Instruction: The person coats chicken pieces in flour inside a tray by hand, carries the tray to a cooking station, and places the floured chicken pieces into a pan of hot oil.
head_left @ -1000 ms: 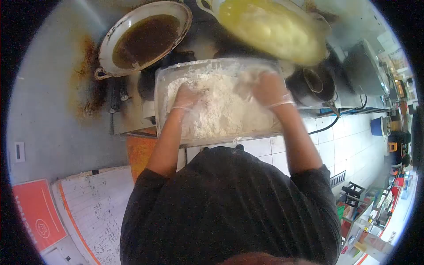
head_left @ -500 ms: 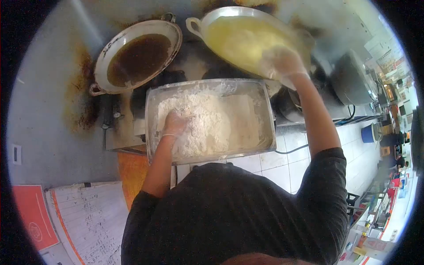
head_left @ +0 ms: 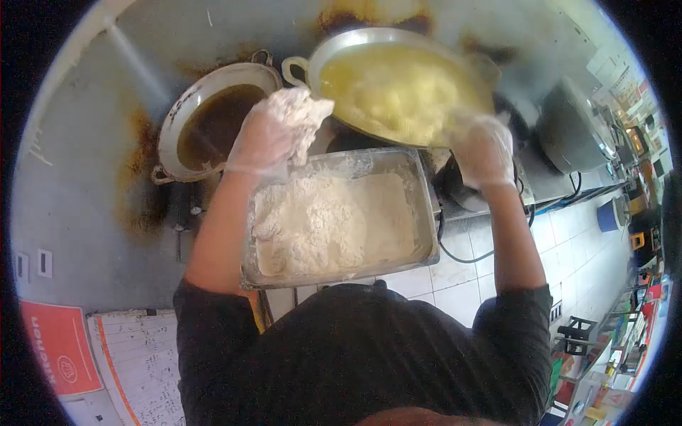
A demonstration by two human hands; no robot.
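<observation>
Clasped in my left hand (head_left: 263, 142), gloved in clear film, is a ragged, flour-coated piece (head_left: 302, 119), up over the tray's far left corner! Right below that grip sits the metal tray (head_left: 428, 213), flour (head_left: 320, 220) heaped toward its left side and a smoother layer on the right. Left of the held piece, partly behind my hand, there's the pan of dark liquid (head_left: 168, 142); to its right, the wide pan of bubbling yellow liquid (head_left: 366, 35). And across at that pan's near right edge, here's my right hand (head_left: 486, 150), fingers blurred; I can't tell whether they're closed or holding anything. Further right of it stands a big grey pot (head_left: 572, 131).
</observation>
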